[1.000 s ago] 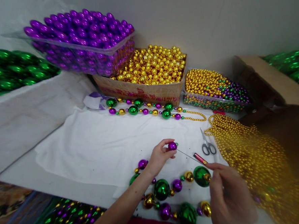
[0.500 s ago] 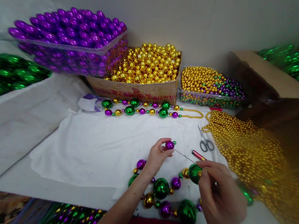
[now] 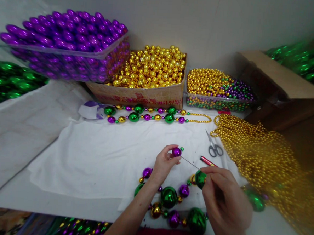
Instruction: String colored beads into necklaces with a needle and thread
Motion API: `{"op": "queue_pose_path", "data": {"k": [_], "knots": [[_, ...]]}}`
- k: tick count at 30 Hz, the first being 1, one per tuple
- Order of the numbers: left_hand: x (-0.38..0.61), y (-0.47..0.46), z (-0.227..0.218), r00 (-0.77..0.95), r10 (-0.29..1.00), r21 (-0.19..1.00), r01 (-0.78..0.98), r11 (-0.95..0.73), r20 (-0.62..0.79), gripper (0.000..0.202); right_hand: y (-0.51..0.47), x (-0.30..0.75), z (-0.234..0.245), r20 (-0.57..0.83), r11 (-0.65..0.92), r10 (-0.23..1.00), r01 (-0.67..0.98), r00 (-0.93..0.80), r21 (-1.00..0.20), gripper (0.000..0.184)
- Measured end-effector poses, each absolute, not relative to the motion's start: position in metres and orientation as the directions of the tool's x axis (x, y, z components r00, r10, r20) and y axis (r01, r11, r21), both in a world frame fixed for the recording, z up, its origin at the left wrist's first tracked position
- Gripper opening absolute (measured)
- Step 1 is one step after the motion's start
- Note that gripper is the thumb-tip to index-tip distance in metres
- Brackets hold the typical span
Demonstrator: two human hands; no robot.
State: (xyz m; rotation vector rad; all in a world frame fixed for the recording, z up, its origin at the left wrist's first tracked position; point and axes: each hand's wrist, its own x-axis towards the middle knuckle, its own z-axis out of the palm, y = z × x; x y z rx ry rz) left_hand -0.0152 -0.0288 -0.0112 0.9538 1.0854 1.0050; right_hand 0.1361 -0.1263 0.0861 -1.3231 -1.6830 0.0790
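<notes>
My left hand (image 3: 162, 165) pinches a shiny purple bead (image 3: 176, 152) between thumb and fingers. Just past it shows a small green bead (image 3: 182, 149). From the purple bead a thin dark string (image 3: 190, 162) runs taut to my right hand (image 3: 225, 199), whose fingers are closed on it. A green bead (image 3: 200, 179) sits at the right fingertips, partly hidden. Below my hands lies a bead strand (image 3: 168, 197) in purple, gold and green, partly covered by my left forearm. Scissors (image 3: 215, 150) and a red stick-like item (image 3: 208, 161) rest beyond my right hand.
A finished-looking necklace (image 3: 133, 116) lies at the back. Behind it stand a purple bead tub (image 3: 78, 54), a box of gold beads (image 3: 137, 95) and a small mixed bead tub (image 3: 219, 102). Gold bead chains (image 3: 263, 152) spread along the right, beside a brown carton (image 3: 279, 79).
My right hand has moved slightly left, toward my left hand, and the visible string between them is shorter. The view has shifted a little. My left hand still holds the purple bead.
</notes>
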Motion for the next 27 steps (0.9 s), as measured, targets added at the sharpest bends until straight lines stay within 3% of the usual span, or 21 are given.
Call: {"op": "queue_pose_path", "data": {"k": [14,17,19,21,23,25,27], "knots": [[-0.011,-0.032,-0.008,0.178,0.96,0.966,-0.109,0.235,-0.214,0.046,-0.103,0.125,0.056,0.655,0.497,0.741,0.776,-0.147,-0.388,0.015],[-0.009,-0.032,-0.005,0.151,0.976,0.985,-0.054,0.167,-0.157,0.044,-0.099,0.122,0.046,0.64,0.481,0.758,0.771,-0.127,-0.417,0.017],[-0.007,-0.033,0.003,0.125,0.989,0.997,-0.016,0.081,-0.079,0.042,-0.097,0.122,0.039,0.583,0.414,0.811,0.739,-0.035,-0.531,0.017],[-0.003,-0.035,0.015,0.147,0.989,1.0,-0.03,0.008,-0.004,0.04,-0.094,0.127,0.03,0.455,0.272,0.879,0.629,0.146,-0.728,0.014],[0.001,-0.039,0.029,0.232,0.972,0.996,-0.092,-0.011,0.032,0.037,-0.089,0.136,0.021,0.222,0.094,0.903,0.337,0.367,-0.937,0.011],[0.006,-0.043,0.04,0.295,0.954,0.987,-0.159,-0.002,0.049,0.029,-0.085,0.148,0.013,-0.018,-0.013,0.88,-0.013,0.474,-1.0,0.018],[0.011,-0.043,0.045,0.242,0.969,0.977,-0.215,0.001,0.052,0.022,-0.081,0.159,0.007,-0.147,-0.043,0.868,-0.223,0.475,-0.974,0.025]]}}
